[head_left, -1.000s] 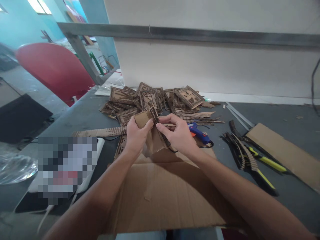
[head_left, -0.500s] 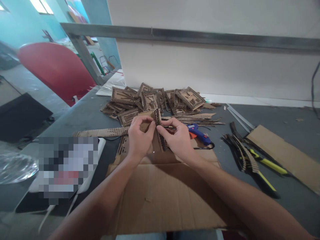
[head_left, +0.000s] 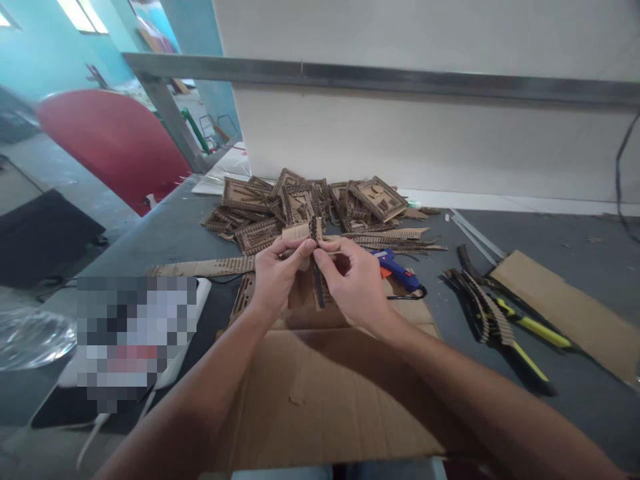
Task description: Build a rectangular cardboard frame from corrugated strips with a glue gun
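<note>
Your left hand and right hand both pinch a small brown cardboard piece with a notched corrugated edge, holding it above the flat cardboard sheet on the grey surface. A blue glue gun lies just beside your right hand.

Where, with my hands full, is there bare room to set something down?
Bare table lies left of the cutout pile, behind the long strip, and at right rear between brown panel and wall. The flat sheet nearer than the left hand and right hand, both gripping the cardboard piece, is free. Crowded: pile, glue gun, cutters.
</note>
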